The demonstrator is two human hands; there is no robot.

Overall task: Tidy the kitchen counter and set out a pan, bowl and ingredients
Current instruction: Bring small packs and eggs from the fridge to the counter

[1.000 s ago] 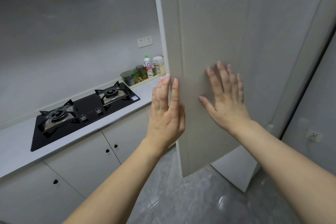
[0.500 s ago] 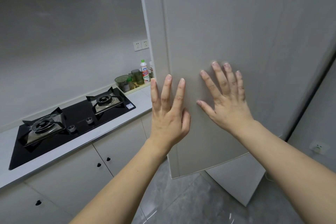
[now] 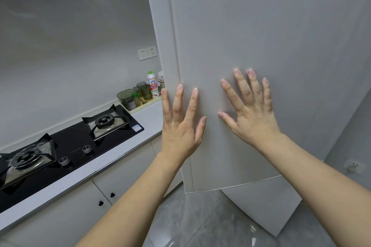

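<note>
A tall pale grey door (image 3: 261, 36) fills the right half of the view, with its left edge toward the counter. My right hand (image 3: 251, 110) lies flat on the door's face with fingers spread and straight. My left hand (image 3: 181, 124) is raised beside it at the door's left edge, fingers straight and pointing up. Whether the left palm touches the door is unclear. The white counter (image 3: 148, 120) runs away to the left. No pan or bowl is in sight.
A black two-burner gas hob (image 3: 66, 146) is set in the counter. A cream tray (image 3: 140, 106) at the far end holds a white bottle (image 3: 153, 85) and several jars. Base cupboards with black knobs (image 3: 112, 194) stand below. Grey tiled floor (image 3: 210, 222) lies underneath.
Both hands stay on the door, with fingers now spread wider. The door and my view have shifted so that more of the counter's far end shows.
</note>
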